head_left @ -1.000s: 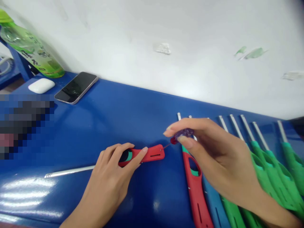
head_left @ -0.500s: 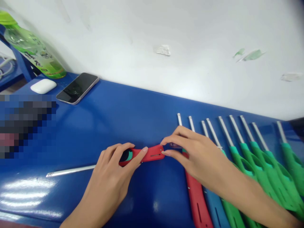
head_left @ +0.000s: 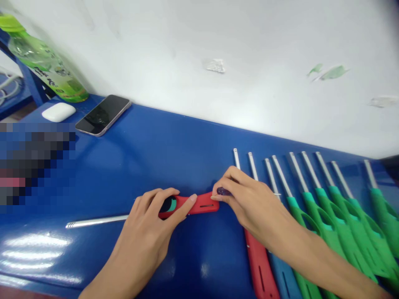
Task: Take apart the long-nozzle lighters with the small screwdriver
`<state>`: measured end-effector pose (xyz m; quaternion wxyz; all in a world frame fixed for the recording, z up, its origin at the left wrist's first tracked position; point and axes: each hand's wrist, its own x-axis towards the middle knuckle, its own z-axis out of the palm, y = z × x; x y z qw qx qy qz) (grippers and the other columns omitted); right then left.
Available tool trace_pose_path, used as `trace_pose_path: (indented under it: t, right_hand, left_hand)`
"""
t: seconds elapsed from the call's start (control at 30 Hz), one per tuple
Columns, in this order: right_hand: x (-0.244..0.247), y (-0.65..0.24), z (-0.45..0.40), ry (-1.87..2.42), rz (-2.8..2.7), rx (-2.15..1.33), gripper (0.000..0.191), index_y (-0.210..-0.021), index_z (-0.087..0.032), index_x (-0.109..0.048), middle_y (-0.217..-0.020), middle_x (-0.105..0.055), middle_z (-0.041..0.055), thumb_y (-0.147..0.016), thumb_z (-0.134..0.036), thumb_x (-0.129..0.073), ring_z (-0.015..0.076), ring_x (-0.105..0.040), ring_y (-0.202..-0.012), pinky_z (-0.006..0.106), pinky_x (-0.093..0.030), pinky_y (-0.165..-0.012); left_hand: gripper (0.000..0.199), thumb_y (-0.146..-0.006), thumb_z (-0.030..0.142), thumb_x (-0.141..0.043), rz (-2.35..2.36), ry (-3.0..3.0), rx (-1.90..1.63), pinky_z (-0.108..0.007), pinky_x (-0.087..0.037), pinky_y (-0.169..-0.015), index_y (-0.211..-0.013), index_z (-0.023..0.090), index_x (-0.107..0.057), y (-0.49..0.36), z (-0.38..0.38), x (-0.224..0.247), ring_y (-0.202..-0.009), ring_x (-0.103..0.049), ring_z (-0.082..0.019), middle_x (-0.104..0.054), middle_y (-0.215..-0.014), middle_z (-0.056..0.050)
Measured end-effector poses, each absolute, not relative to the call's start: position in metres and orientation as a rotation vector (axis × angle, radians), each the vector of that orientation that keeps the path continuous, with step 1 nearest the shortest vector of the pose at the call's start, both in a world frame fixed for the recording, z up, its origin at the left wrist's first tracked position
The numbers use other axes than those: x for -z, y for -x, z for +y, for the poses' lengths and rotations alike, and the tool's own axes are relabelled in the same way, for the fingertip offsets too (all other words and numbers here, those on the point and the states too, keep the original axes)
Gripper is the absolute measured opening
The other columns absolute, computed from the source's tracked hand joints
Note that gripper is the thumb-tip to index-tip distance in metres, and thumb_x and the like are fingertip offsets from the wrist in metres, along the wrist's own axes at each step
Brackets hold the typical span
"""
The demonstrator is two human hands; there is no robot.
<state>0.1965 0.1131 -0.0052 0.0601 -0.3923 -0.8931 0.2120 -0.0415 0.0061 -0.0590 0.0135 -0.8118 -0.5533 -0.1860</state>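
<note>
A red gas lighter (head_left: 204, 203) with a long metal barrel lies on the blue table, its barrel pointing left. My left hand (head_left: 152, 211) is closed around it near the teal trigger, thumb pressing along the handle. My right hand (head_left: 249, 199) is closed at the handle's right end, thumb and forefinger pinched at its corner; anything tiny between the fingertips is hidden. Tucked in that same hand is what looks like a screwdriver (head_left: 223, 191), with a dark purple handle and a thin metal shaft showing beyond the knuckles.
To the right lie another red lighter (head_left: 261, 265), a blue lighter (head_left: 284, 272) and several green lighters (head_left: 336, 236). At the back left are a phone (head_left: 104, 115), a white case (head_left: 59, 112) and a green bottle (head_left: 46, 62). A white wall (head_left: 193, 50) borders the table.
My right fingertips have closed in onto the red lighter's end and the hand has turned, showing more of the purple handle. My left hand keeps its hold, with the lighter shifted slightly right.
</note>
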Motion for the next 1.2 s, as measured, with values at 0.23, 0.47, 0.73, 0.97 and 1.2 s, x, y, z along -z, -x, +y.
trace_pose_path:
  t: [0.23,0.47,0.73,0.97,1.2]
  right_hand:
    - [0.004,-0.196,0.110,1.206,-2.724,-0.629,0.022,-0.095,-0.022,-0.062,-0.102,-0.061,0.0020,-0.105,-0.008,-0.047,0.0143,-0.065,-0.068,0.030,-0.050,-0.061]
    - [0.009,-0.197,0.101,1.242,-2.776,-0.436,0.024,-0.099,-0.022,-0.062,-0.102,-0.058,0.0037,-0.107,-0.013,-0.041,0.0161,-0.058,-0.060,0.034,-0.040,-0.052]
    - [0.011,-0.199,0.101,1.242,-2.755,-0.436,0.022,-0.100,-0.022,-0.061,-0.103,-0.058,0.0032,-0.106,-0.011,-0.042,0.0137,-0.058,-0.060,0.033,-0.038,-0.052]
    - [0.006,-0.196,0.097,1.215,-2.752,-0.345,0.019,-0.103,-0.024,-0.062,-0.097,-0.062,0.0011,-0.110,-0.026,-0.044,0.0157,-0.055,-0.053,0.033,-0.031,-0.048]
    - [0.011,-0.187,0.095,1.215,-2.886,-0.008,0.023,-0.085,-0.025,-0.055,-0.070,-0.056,-0.0024,-0.107,-0.027,-0.049,0.0180,-0.050,-0.044,0.033,-0.016,-0.048]
  left_hand:
    - [0.080,-0.087,-0.014,-0.049,-1.712,2.556,0.584,-0.051,-0.058,-0.085,-0.153,0.031,-0.053,0.043,0.006,0.059,-0.114,-0.053,-0.031,-0.057,-0.133,-0.014]
    - [0.081,-0.086,-0.016,-0.049,-1.711,2.556,0.616,-0.048,-0.056,-0.085,-0.151,0.031,-0.054,0.041,0.006,0.058,-0.112,-0.053,-0.029,-0.057,-0.131,-0.012]
    - [0.076,-0.090,-0.013,-0.051,-1.713,2.573,0.618,-0.047,-0.054,-0.086,-0.153,0.030,-0.052,0.042,0.007,0.058,-0.113,-0.051,-0.029,-0.055,-0.131,-0.013]
    - [0.078,-0.087,-0.016,-0.050,-1.695,2.570,0.616,-0.049,-0.054,-0.086,-0.152,0.028,-0.054,0.039,0.007,0.059,-0.112,-0.051,-0.030,-0.055,-0.130,-0.014]
    - [0.080,-0.084,-0.017,-0.049,-1.665,2.554,0.589,-0.051,-0.054,-0.086,-0.150,0.027,-0.055,0.041,0.006,0.060,-0.112,-0.051,-0.032,-0.056,-0.131,-0.015]
